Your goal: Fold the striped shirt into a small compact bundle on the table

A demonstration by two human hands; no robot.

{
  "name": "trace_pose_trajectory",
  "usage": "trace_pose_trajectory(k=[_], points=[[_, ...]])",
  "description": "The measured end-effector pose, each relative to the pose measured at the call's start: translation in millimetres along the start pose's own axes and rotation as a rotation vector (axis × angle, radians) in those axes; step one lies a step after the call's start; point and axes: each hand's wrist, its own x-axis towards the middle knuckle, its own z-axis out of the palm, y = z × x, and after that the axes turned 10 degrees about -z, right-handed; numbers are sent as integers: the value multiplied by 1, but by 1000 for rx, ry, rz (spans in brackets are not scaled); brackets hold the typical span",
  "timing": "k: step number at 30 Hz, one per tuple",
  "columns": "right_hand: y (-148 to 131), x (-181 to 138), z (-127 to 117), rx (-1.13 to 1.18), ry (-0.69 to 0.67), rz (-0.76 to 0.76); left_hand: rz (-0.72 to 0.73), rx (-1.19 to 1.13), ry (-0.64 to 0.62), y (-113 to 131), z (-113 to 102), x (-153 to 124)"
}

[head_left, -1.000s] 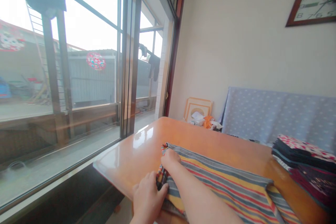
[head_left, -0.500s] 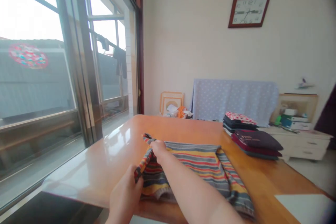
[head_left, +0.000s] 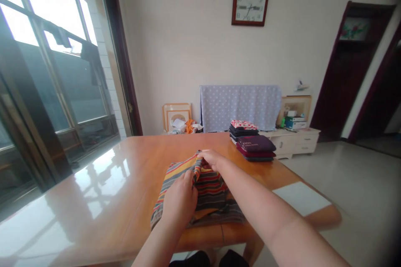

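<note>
A striped garment (head_left: 211, 190) in grey, yellow and red lies on the wooden table (head_left: 150, 150) close to its front edge. My left hand (head_left: 181, 194) is closed on the near part of a raised fold in the cloth. Farther from me, my right hand (head_left: 210, 159) pinches the far end of the same fold. Between the two hands the fabric stands up in a ridge. One part slopes away to the left and a darker striped part lies to the right. The fingertips are partly hidden by the cloth and the hands.
Folded clothes (head_left: 255, 147) stand in two piles at the table's far right. A white sheet (head_left: 302, 198) lies near the right corner. Behind the table are a polka-dot cloth (head_left: 238, 106), framed pictures (head_left: 177, 112) and a white cabinet (head_left: 291, 142). Glass windows (head_left: 75, 79) run along the left.
Both hands have carried the held edge of the striped garment to the right, folding it over the rest. The head view has turned right, showing a dark doorway.
</note>
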Motion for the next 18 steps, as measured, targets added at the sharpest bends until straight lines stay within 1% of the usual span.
trace_pose_trajectory(k=[2, 4, 8, 11, 13, 16, 18], points=[[2, -3, -29, -7, -6, -3, 58, -13, -18, 20, 10, 6], [5, -6, -51, -6, 4, -19, 101, -8, -45, 37, 20, 11], [12, -7, -83, 13, 21, -60, 171, 4, -104, 64, 38, 16], [21, -10, -100, 7, 30, -76, 202, -3, -148, 81, 54, 14], [31, -13, -108, -10, 48, -74, 201, 2, -200, 89, 67, 11], [47, -18, -117, -46, 98, -61, 181, 22, -282, 97, 85, 10], [55, -21, -122, -65, 129, -55, 178, 31, -309, 100, 95, 10]])
